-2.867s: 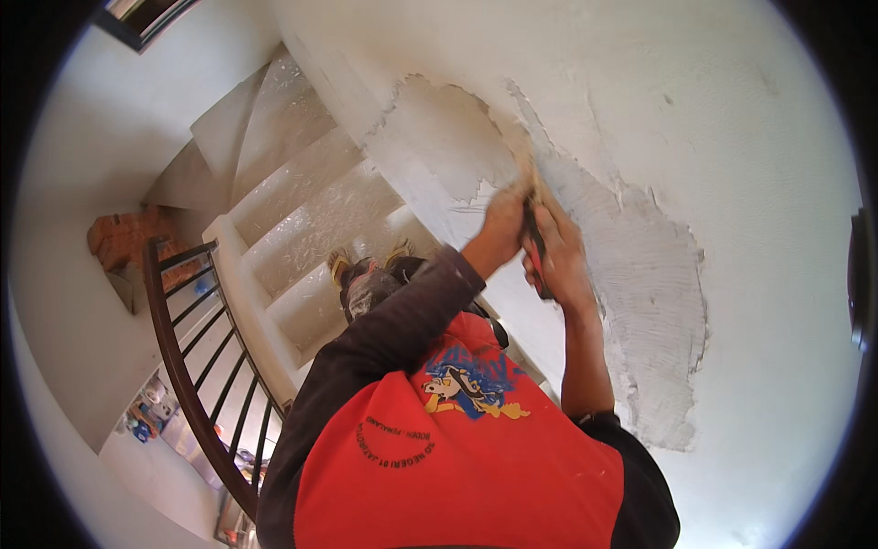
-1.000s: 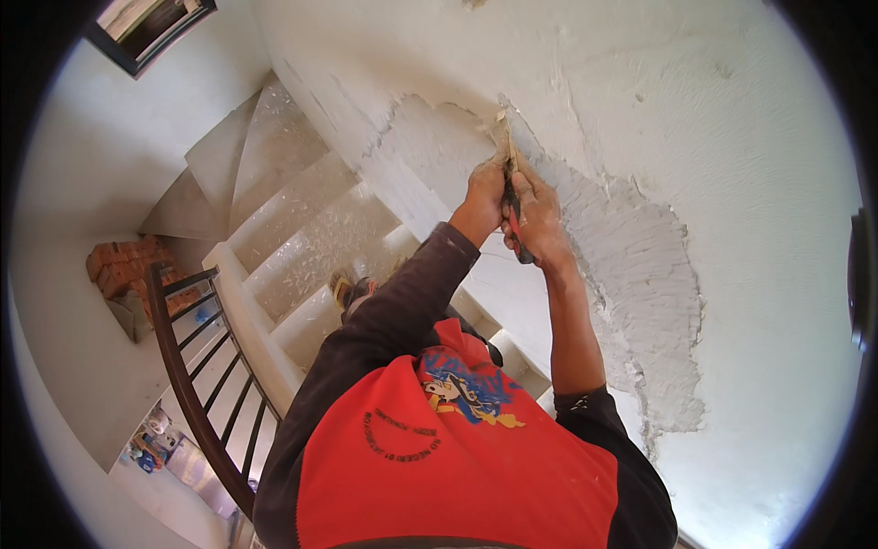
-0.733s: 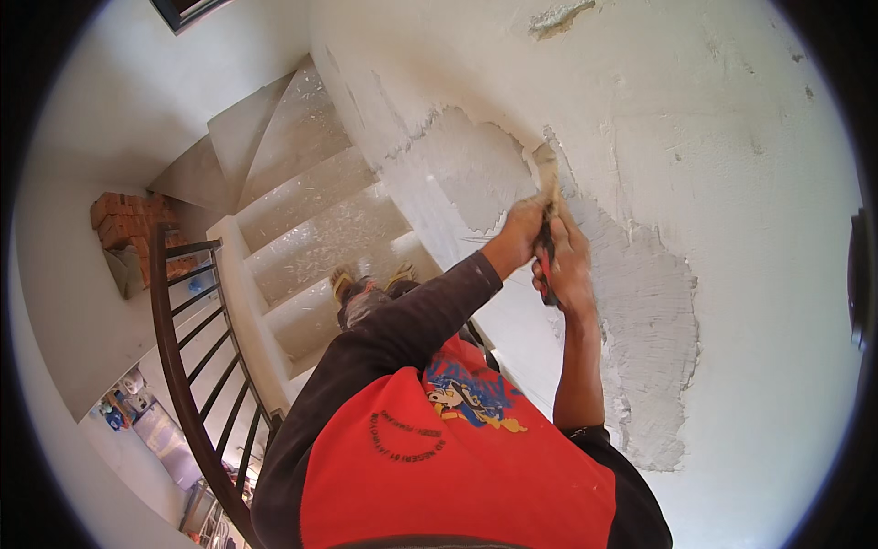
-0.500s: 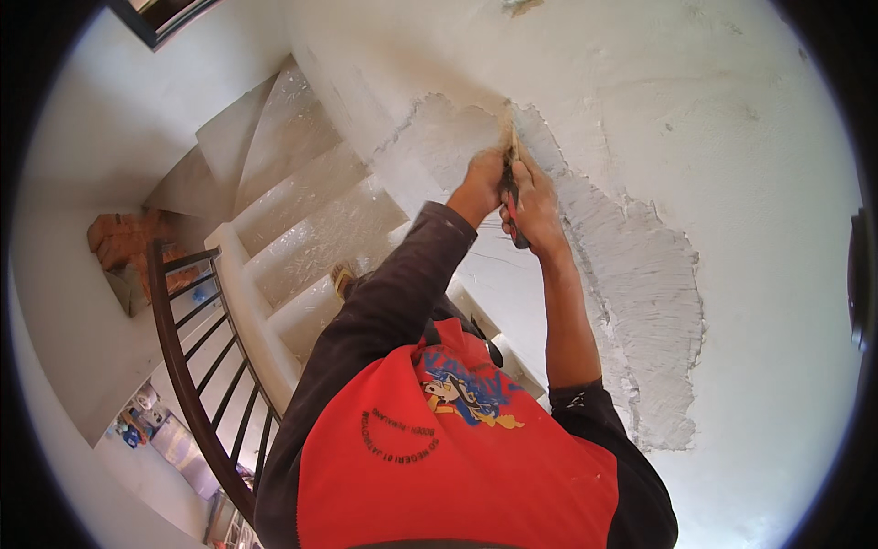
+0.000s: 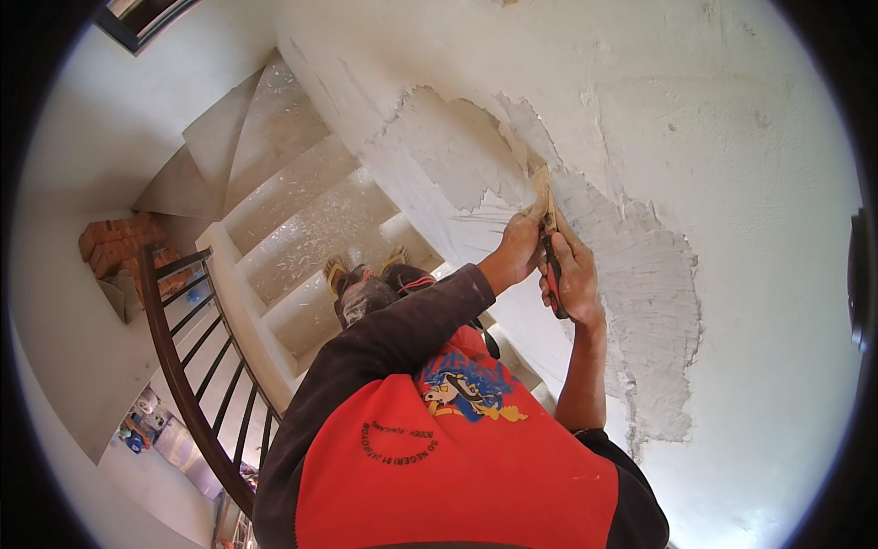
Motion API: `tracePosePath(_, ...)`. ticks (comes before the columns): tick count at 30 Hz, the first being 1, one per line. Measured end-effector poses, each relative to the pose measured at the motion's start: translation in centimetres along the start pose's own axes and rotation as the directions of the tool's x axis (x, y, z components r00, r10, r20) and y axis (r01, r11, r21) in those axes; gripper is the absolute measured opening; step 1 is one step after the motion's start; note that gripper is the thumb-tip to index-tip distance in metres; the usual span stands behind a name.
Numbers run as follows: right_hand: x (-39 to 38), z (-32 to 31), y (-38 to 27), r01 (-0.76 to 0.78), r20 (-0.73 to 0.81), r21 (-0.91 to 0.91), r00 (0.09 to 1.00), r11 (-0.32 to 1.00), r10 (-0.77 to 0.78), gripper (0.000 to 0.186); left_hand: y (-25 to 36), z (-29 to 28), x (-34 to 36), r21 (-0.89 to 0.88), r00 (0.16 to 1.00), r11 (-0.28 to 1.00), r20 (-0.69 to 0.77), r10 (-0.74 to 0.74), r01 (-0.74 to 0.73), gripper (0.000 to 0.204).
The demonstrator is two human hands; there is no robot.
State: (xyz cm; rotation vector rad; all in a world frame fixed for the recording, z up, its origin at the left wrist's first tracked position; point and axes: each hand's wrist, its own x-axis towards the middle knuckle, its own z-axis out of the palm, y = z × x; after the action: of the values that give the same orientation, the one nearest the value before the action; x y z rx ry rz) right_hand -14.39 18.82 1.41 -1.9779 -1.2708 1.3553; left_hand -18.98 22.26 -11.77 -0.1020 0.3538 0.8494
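A scraper [image 5: 555, 288] with a red and black handle and a pale, dusty blade is tilted against the wall. My right hand [image 5: 578, 279] is wrapped round its handle. Close beside it, my left hand [image 5: 518, 245] presses its fingers to the scraper near the blade, partly hiding it. The blade touches a rough, peeled grey patch [image 5: 645, 293] in the white wall [image 5: 750, 201]. This patch has ragged edges and spreads to both sides of my hands.
Dusty stairs [image 5: 311, 224] with white flecks rise at the left; my sandalled feet stand on them. A dark handrail [image 5: 178, 366] with black bars curves alongside. Bricks [image 5: 128, 242] are piled behind it. A dark object [image 5: 858, 279] sits at the far right edge.
Both hands and the scraper have moved down and a little right along the wall. A larger grey area shows above them, and my feet have come into fuller view.
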Motion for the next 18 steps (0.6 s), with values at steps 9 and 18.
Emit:
tracePosePath(9,1.9,0.9,-0.1,-0.074,0.049,0.061,0.996,0.995,0.071,0.035,0.1,-0.7,0.9,0.009,0.986,0.994,-0.123,0.11,-0.11,0.047)
tracePosePath(18,3.6,1.1,-1.1,-0.063,0.073,-0.022,0.995,0.998,0.065,0.036,2.5,0.9,1.0,0.11,0.934,0.964,-0.242,0.262,-0.242,0.052)
